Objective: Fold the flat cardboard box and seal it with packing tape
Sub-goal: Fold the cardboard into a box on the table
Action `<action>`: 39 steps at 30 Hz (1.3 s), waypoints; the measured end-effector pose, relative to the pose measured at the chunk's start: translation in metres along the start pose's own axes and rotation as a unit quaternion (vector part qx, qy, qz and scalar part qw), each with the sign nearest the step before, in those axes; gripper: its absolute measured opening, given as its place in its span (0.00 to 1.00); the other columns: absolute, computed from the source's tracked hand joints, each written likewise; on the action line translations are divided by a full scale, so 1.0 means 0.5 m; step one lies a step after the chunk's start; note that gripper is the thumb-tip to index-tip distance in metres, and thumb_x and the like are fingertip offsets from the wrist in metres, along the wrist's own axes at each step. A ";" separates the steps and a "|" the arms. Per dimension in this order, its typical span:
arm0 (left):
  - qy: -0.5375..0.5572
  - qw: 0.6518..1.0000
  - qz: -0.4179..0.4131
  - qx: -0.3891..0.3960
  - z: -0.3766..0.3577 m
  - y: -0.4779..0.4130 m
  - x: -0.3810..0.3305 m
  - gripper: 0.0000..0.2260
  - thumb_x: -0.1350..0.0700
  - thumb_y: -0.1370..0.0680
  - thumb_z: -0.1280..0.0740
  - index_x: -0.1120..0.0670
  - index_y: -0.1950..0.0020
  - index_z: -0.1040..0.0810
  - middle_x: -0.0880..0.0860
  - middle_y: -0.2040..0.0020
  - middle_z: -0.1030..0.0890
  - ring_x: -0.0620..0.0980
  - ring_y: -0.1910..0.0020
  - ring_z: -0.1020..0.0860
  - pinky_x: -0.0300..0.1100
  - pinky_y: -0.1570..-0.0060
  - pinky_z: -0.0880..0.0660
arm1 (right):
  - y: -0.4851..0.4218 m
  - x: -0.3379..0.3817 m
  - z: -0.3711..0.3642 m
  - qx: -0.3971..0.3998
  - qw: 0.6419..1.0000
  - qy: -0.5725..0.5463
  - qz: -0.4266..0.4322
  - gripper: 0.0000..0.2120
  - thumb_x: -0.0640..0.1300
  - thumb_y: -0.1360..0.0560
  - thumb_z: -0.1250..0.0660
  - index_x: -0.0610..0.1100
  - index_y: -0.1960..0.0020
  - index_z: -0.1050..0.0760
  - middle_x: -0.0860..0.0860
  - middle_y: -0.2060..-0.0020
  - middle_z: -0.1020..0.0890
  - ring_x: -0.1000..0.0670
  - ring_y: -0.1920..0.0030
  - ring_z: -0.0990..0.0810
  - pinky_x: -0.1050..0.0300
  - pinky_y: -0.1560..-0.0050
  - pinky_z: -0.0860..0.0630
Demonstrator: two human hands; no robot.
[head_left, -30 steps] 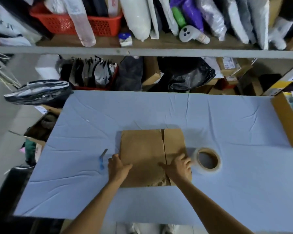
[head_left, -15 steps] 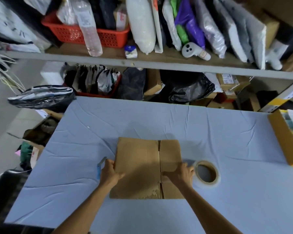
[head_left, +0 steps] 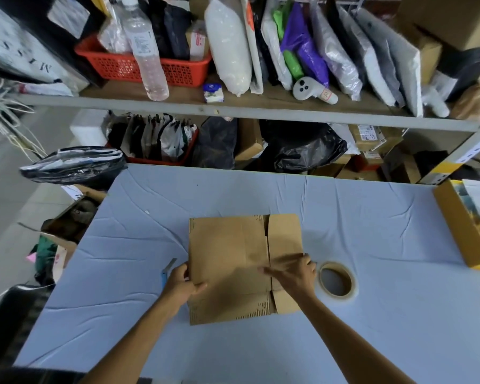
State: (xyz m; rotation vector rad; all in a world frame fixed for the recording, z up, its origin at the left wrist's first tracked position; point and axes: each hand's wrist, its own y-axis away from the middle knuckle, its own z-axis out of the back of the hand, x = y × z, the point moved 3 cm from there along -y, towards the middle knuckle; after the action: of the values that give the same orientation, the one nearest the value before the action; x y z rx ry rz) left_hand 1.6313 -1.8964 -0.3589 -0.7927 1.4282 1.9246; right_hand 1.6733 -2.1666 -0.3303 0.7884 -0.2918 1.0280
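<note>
The left hand [head_left: 182, 284] grips the left edge of the flat cardboard box [head_left: 233, 253], thumb on top and fingers curled round the rim. The right hand [head_left: 294, 273] lies on the board's right part with its fingers stretched out and spread, pressing down. It is blurred, so I cannot tell whether any finger hooks the right edge. The two hands are apart, one at each side of the box.

This looks like the very start of the task: the box is being squared up or taken hold of, and nothing is folded or taped yet. The next move probably calls for lifting the board and pushing its opposite edges toward each other so the sleeve opens, then turning the flaps in.

The box lies flat on the blue-covered bench [head_left: 372, 231], in the lower middle of the frame. It is plain brown, with a crease running top to bottom right of centre, slits between flaps at the far and near ends, and corrugation showing along the near edge.

Just right of it lies the tape roll [head_left: 337, 296], near the right hand. A blue cutter [head_left: 165, 275] lies beside the left hand.
</note>
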 end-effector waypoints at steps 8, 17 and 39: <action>-0.031 0.999 -0.014 0.016 -0.017 0.023 -0.044 0.33 0.59 0.26 0.29 0.52 0.25 0.41 0.50 0.31 0.30 0.53 0.34 0.29 0.48 0.33 0.31 | -0.009 -0.011 0.017 -0.013 0.999 -0.046 0.007 0.55 0.64 0.52 0.19 0.40 0.35 0.37 0.45 0.41 0.30 0.42 0.40 0.30 0.49 0.41 0.30; 0.080 0.997 -0.018 0.001 0.009 0.015 -0.058 0.27 0.42 0.33 0.27 0.53 0.39 0.24 0.52 0.44 0.18 0.53 0.44 0.20 0.53 0.38 0.26 | -0.040 0.003 0.040 0.011 0.937 -0.346 -0.039 0.21 0.59 0.30 0.28 0.46 0.48 0.30 0.44 0.48 0.22 0.48 0.51 0.24 0.51 0.49 0.28; 0.054 0.998 -0.020 -0.021 -0.001 0.052 -0.076 0.23 0.43 0.28 0.30 0.52 0.37 0.27 0.53 0.39 0.22 0.54 0.41 0.24 0.55 0.37 0.28 | -0.028 0.113 0.094 -0.129 0.988 -0.051 0.062 0.44 0.67 0.34 0.30 0.36 0.33 0.39 0.40 0.38 0.30 0.38 0.39 0.28 0.43 0.43 0.25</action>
State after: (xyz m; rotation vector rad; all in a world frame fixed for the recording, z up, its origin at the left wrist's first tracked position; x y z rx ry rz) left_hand 1.6360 -1.9076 -0.3144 -0.9505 1.4288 1.9128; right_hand 1.7205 -2.1670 -0.2720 0.5944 -0.5554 1.0440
